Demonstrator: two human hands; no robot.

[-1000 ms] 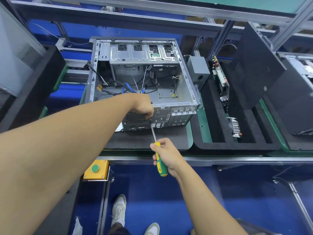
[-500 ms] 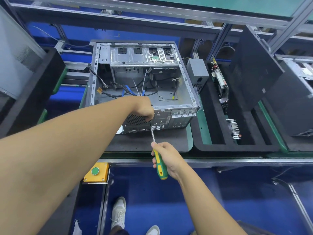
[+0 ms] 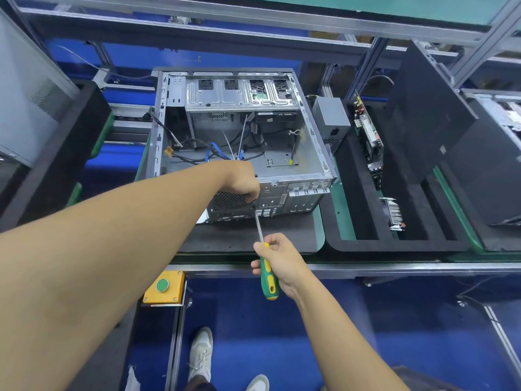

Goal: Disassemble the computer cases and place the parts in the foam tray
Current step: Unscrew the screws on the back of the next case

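The computer case (image 3: 242, 91) is lying left of the foam tray (image 3: 394, 245). Its near panel is apparently being gripped by the curled left hand (image 3: 242, 182); the screwdriver (image 3: 267, 280) is being held against it by the right hand (image 3: 282, 259).

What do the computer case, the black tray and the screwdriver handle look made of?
Computer case: bare sheet metal, probably steel; grey sheen, stamped holes. Foam tray: matte black foam, thick cut walls. Screwdriver handle: green-yellow plastic or rubber, smooth, slightly glossy.
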